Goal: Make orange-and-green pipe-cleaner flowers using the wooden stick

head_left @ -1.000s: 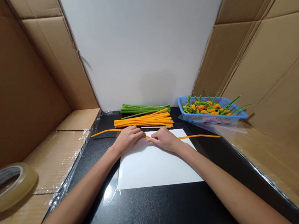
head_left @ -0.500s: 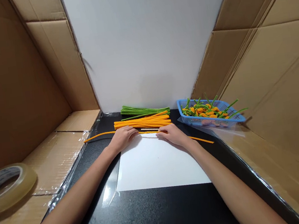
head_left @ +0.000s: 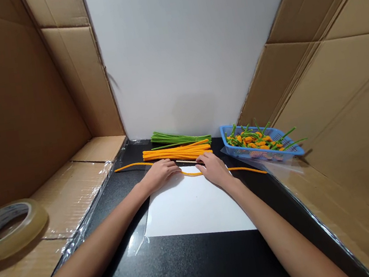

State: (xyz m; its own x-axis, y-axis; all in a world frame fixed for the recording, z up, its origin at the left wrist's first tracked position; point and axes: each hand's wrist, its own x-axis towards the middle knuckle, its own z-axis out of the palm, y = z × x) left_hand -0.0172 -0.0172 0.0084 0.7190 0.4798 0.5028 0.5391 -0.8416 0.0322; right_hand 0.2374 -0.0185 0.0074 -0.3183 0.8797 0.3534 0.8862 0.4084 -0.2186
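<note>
Over the white paper [head_left: 198, 206] | orange strand [head_left: 191, 173] now bows nearer you | your left hand [head_left: 160, 174], right hand [head_left: 215, 168] cover it; grip can't be told

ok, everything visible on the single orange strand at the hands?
One long, thin, bendy-looking orange strand; surface texture too small to tell. It runs left to right in a shallow wave. The left hand and right hand each cover a stretch; whether they grip it is hidden. Its middle shows between them, over the white sheet; both ends stick out beyond, over the black tabletop.
</note>
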